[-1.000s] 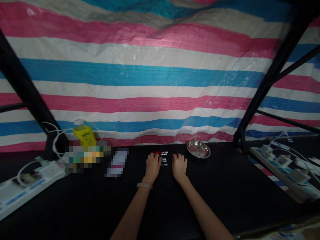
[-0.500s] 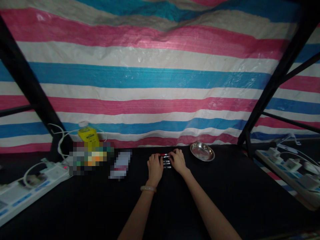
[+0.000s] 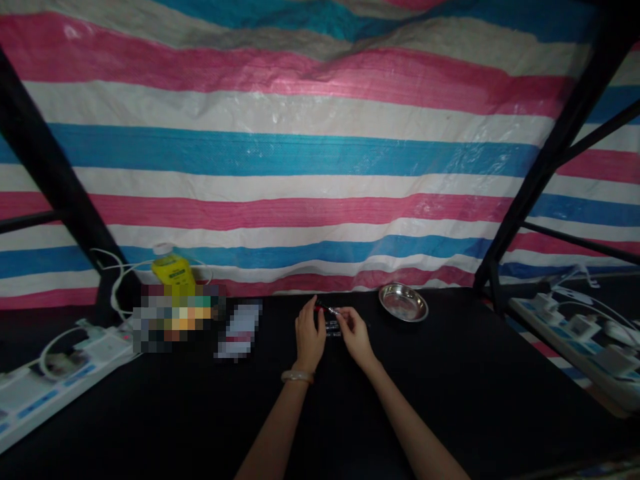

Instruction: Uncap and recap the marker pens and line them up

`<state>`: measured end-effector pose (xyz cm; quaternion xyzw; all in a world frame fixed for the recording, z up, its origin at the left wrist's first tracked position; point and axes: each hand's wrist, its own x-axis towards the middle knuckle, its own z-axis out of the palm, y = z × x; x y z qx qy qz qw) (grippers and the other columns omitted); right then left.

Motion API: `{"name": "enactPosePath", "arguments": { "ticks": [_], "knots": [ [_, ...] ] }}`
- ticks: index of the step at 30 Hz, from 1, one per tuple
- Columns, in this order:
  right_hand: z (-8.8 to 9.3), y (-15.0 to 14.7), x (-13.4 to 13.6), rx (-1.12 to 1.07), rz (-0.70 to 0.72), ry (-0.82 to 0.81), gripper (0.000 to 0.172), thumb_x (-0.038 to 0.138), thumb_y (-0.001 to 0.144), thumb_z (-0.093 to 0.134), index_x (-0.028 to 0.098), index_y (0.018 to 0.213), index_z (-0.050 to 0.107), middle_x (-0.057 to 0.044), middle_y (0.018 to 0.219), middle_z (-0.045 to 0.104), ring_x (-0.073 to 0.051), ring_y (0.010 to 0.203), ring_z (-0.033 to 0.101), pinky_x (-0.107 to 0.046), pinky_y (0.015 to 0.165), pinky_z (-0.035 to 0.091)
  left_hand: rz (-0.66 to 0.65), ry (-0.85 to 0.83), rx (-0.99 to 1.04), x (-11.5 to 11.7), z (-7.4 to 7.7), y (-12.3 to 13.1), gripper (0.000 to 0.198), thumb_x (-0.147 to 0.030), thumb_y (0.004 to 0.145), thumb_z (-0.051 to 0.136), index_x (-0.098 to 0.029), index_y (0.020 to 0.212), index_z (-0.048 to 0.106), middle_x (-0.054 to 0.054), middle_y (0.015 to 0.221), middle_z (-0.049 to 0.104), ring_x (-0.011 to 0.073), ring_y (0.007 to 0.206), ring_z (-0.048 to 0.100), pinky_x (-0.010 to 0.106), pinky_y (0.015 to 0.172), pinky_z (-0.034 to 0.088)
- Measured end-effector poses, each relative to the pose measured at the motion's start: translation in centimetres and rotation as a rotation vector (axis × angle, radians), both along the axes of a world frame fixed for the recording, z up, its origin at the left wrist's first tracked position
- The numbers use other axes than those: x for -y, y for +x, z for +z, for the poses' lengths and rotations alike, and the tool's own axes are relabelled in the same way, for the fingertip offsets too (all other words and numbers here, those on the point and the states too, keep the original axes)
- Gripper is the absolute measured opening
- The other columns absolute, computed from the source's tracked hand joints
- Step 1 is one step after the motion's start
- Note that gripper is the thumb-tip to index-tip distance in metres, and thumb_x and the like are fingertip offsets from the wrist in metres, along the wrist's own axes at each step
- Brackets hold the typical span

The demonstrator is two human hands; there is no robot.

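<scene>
Near the back of the black table, my right hand (image 3: 354,331) pinches one end of a dark, slim pen-like stick (image 3: 327,307) with a pale end. The stick tilts, its black end reaching toward the fingers of my left hand (image 3: 309,333). That hand lies flat to the left, fingers stretched and thumb apart; whether it touches the stick is unclear. Something red shows by its fingertips. Between both hands lie several dark sticks (image 3: 333,328) with pale print, side by side, their ends partly hidden. Their exact kind is too small to make out.
A shiny round metal dish (image 3: 403,303) sits right of my hands. To the left are a blurred-out flat item (image 3: 241,330), a yellow bottle (image 3: 173,272) and a white power strip (image 3: 65,377). Another power strip (image 3: 575,340) is at right. Striped sheeting (image 3: 310,160) hangs behind.
My right hand has lifted and tilted a stick from the back of the row, its fingers now pinched together. My left hand's fingers have straightened. The view has shifted slightly.
</scene>
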<state>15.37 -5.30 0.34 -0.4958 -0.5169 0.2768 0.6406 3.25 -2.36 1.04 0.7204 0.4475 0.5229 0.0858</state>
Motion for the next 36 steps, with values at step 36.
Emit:
{"name": "enactPosePath", "arguments": {
  "ticks": [36],
  "knots": [
    [0.0,1.3,0.8,-0.252,-0.166,-0.168,0.050,0.069,0.070,0.047,0.021,0.059,0.041,0.009,0.047,0.031,-0.006,0.042,0.029,-0.021,0.041,0.023,0.055,-0.049,0.079,-0.4,-0.4,-0.3,0.024,-0.018,0.083,0.045,-0.016,0.099,0.063,0.009,0.105,0.050,0.0190,0.094,0.055,0.035,0.089,0.048]
  ]
}}
